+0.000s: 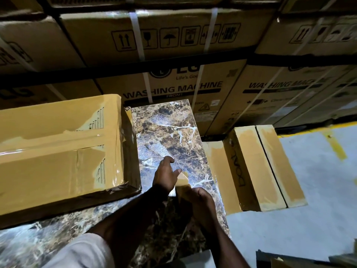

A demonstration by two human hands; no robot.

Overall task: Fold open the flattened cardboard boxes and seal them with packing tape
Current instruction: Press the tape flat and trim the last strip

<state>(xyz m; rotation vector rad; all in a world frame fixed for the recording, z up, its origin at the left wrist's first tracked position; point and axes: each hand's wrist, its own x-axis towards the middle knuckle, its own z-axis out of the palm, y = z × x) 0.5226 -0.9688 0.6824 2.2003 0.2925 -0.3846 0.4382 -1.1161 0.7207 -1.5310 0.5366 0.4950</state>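
Sealed box (58,151): large brown carton, left of frame, lying flat on marbled top; glossy tan tape over upper face and seams; near corner crumpled.
Tape strip (182,179): short tan piece, lower centre, apparently stretched between two hands; edges hard to make out in shadow.

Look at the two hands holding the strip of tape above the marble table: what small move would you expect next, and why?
Probably carrying the tape strip leftward to the taped box. The left hand pinches its far end and the right hand grips the near end, so it hangs free over the marble table. The box's near corner looks crumpled and could use another strip.
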